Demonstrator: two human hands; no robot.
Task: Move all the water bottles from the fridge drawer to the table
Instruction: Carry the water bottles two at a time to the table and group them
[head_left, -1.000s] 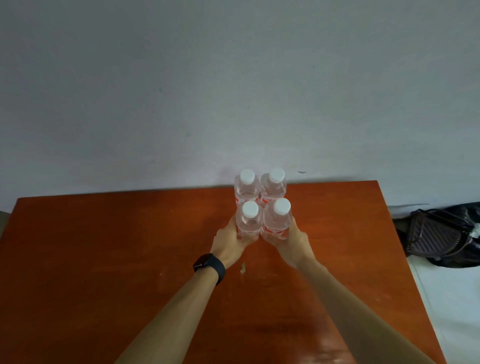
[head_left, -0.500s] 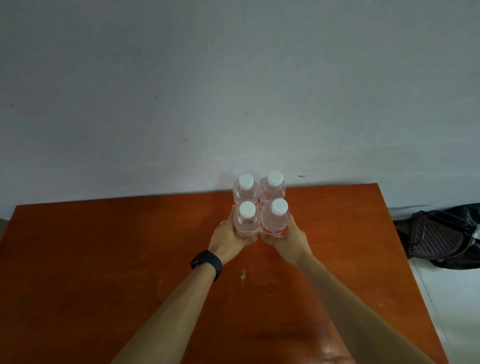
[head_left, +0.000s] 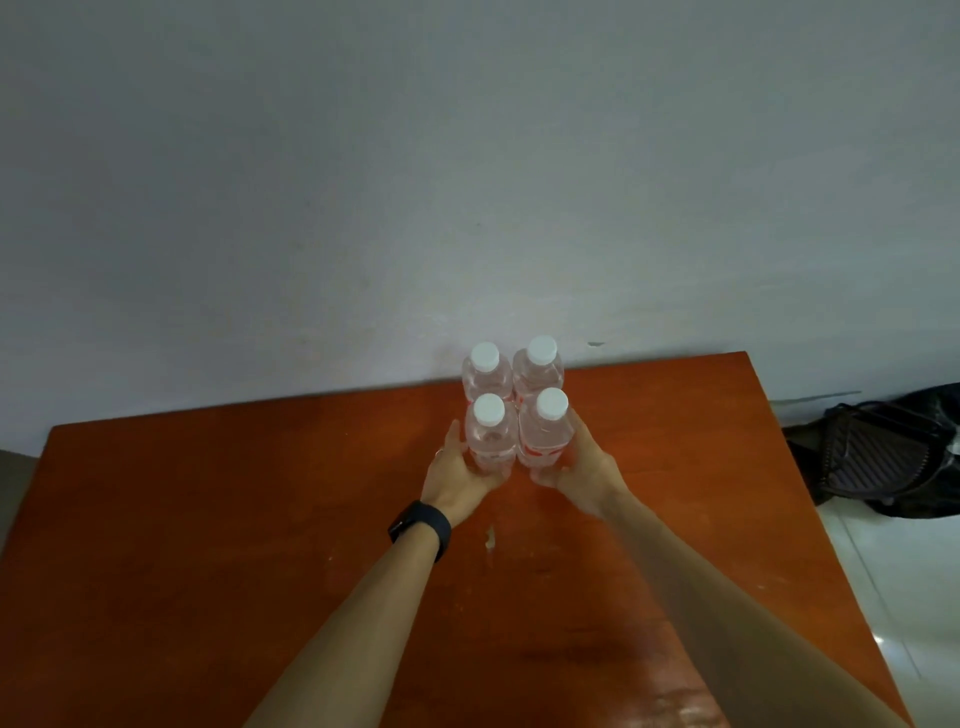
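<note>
4 water bottles (head_left: 537, 371) stand upright, caps up, at the far edge of the table (head_left: 208, 519); the left hand (head_left: 457, 475) grips the near-left bottle (head_left: 488, 439), the right hand (head_left: 584, 467) the near-right bottle (head_left: 543, 434).

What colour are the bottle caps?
White, all four caps, shown best in the head view.
</note>
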